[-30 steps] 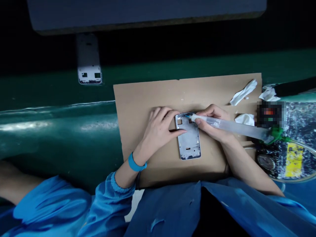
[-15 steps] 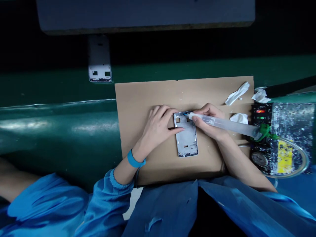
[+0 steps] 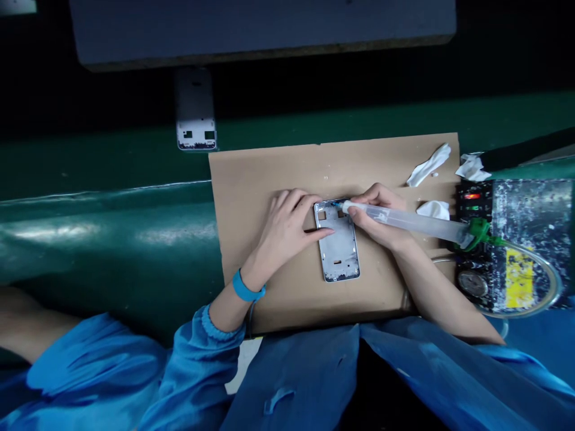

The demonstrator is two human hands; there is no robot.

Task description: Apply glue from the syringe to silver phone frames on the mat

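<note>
Syringe (image 3: pixel 413 223) gripped by my right fingers (image 3: pixel 360 217); tip (image 3: pixel 336 205) scarcely moved, frame (image 3: pixel 340 245) apparently still worked there. Left fingers (image 3: pixel 306 205) touch it, spread.

The syringe (image 3: pixel 413 222) hides part of the right hand (image 3: pixel 384 233). Whether the blue tip (image 3: pixel 336 205) touches the metal frame (image 3: pixel 339 245) is too small to tell, as is the reading on the gauge (image 3: pixel 472 284). The top edge crops the dark board (image 3: pixel 265 30), the left edge 1 arm (image 3: pixel 31 323).
</note>
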